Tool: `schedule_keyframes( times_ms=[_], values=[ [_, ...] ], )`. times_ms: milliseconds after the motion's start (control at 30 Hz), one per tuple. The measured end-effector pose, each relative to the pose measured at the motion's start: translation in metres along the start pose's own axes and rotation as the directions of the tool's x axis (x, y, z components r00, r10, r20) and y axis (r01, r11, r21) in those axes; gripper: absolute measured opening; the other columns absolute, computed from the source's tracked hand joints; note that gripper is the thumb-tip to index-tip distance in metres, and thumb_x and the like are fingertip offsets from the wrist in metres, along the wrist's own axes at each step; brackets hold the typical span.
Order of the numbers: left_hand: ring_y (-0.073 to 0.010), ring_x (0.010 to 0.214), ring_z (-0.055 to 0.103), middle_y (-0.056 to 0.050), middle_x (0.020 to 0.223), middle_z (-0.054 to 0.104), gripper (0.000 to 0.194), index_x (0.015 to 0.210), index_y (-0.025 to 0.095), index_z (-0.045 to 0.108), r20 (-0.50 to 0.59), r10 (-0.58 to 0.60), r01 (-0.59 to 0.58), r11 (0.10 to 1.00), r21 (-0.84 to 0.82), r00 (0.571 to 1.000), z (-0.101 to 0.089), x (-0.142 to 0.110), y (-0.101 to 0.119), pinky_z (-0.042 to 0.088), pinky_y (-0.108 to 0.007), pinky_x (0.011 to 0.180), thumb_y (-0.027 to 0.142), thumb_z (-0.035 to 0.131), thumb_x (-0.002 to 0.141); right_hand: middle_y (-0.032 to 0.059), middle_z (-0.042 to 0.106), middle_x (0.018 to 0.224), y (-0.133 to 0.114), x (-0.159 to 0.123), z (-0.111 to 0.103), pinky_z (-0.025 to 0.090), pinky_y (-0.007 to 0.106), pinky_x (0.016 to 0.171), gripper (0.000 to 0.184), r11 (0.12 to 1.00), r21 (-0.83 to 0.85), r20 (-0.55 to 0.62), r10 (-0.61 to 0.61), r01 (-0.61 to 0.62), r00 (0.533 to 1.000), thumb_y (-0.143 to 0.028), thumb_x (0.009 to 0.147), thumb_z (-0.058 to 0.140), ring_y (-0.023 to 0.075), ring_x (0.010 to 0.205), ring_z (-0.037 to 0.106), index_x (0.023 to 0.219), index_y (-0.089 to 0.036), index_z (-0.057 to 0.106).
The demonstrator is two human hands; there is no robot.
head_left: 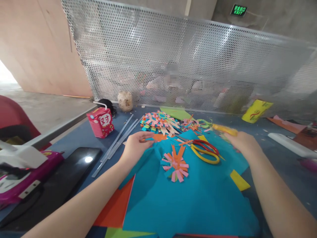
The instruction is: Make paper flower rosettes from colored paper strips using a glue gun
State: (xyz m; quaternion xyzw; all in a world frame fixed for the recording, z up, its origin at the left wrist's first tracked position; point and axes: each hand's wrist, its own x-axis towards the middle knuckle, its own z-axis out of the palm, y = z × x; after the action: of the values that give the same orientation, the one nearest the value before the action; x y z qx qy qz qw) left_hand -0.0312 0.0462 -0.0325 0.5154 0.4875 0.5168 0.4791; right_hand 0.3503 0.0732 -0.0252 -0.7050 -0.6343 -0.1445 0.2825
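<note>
My left hand (135,145) is pinched on the upper left edge of a large teal paper sheet (188,198), next to a small orange paper piece (158,137). My right hand (244,142) is blurred by motion and grips a yellow stick-shaped object (224,129), perhaps a glue stick. On the teal sheet lies a pink and orange paper flower (176,163). Scissors with red and yellow handles (205,151) lie between my hands.
A heap of coloured paper flowers (160,122) lies behind. A red drink carton with straw (100,121), grey strips (119,140), a black tablet (71,172) and a magenta tool (22,172) are left. A perforated metal screen (188,62) backs the table. A yellow packet (256,111) lies at right.
</note>
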Motion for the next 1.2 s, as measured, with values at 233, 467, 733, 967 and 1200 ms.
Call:
schedule_keyframes(
  times_ms=[233, 467, 733, 967, 1200],
  values=[
    [-0.0227, 0.087, 0.066, -0.013, 0.092, 0.070, 0.035, 0.085, 0.010, 0.064, -0.128, -0.052, 0.025, 0.978, -0.207, 0.990, -0.002, 0.001, 0.006, 0.053, -0.028, 0.070, 0.019, 0.073, 0.053, 0.0110, 0.063, 0.078, -0.094, -0.025, -0.014, 0.044, 0.032, 0.053, 0.044, 0.997, 0.074, -0.098, 0.007, 0.000, 0.995, -0.049, 0.069, 0.054, 0.0279, 0.071, 0.061, 0.099, -0.017, 0.048],
    [-0.0233, 0.086, 0.066, -0.012, 0.091, 0.070, 0.030, 0.083, 0.010, 0.064, -0.117, -0.063, 0.039, 0.980, -0.196, 0.991, 0.002, 0.001, 0.003, 0.052, -0.027, 0.064, 0.016, 0.070, 0.055, 0.0092, 0.063, 0.087, -0.121, -0.052, -0.009, 0.046, 0.029, 0.052, 0.042, 0.922, -0.006, -0.291, -0.373, 0.388, 0.881, -0.041, 0.071, 0.055, 0.0223, 0.067, 0.062, 0.104, -0.017, 0.045],
    [-0.0212, 0.083, 0.067, -0.010, 0.087, 0.071, 0.022, 0.082, 0.011, 0.064, -0.114, -0.077, 0.053, 0.979, -0.197, 0.991, 0.003, 0.000, 0.002, 0.053, -0.028, 0.067, 0.011, 0.065, 0.060, 0.0072, 0.061, 0.076, -0.128, -0.058, -0.007, 0.042, 0.025, 0.044, 0.031, 0.739, -0.170, -0.317, -0.667, 0.652, 0.674, -0.030, 0.075, 0.053, 0.0180, 0.057, 0.059, 0.101, -0.015, 0.045],
    [-0.0200, 0.082, 0.067, -0.010, 0.086, 0.071, 0.020, 0.081, 0.012, 0.064, -0.123, -0.086, 0.060, 0.979, -0.196, 0.989, 0.003, 0.001, 0.001, 0.053, -0.027, 0.066, 0.009, 0.065, 0.061, 0.0058, 0.059, 0.071, -0.129, -0.059, -0.009, 0.039, 0.025, 0.042, 0.027, 0.691, -0.202, -0.313, -0.717, 0.694, 0.623, -0.028, 0.076, 0.053, 0.0166, 0.055, 0.056, 0.098, -0.015, 0.045],
    [-0.0186, 0.078, 0.067, -0.008, 0.081, 0.071, 0.018, 0.079, 0.012, 0.065, -0.127, -0.096, 0.068, 0.976, -0.209, 0.987, 0.003, 0.002, 0.001, 0.054, -0.026, 0.066, 0.011, 0.065, 0.062, 0.0081, 0.062, 0.076, -0.131, -0.060, -0.011, 0.042, 0.023, 0.043, 0.023, 0.665, -0.197, -0.280, -0.742, 0.720, 0.609, -0.024, 0.078, 0.052, 0.0164, 0.059, 0.060, 0.097, -0.013, 0.046]
  ],
)
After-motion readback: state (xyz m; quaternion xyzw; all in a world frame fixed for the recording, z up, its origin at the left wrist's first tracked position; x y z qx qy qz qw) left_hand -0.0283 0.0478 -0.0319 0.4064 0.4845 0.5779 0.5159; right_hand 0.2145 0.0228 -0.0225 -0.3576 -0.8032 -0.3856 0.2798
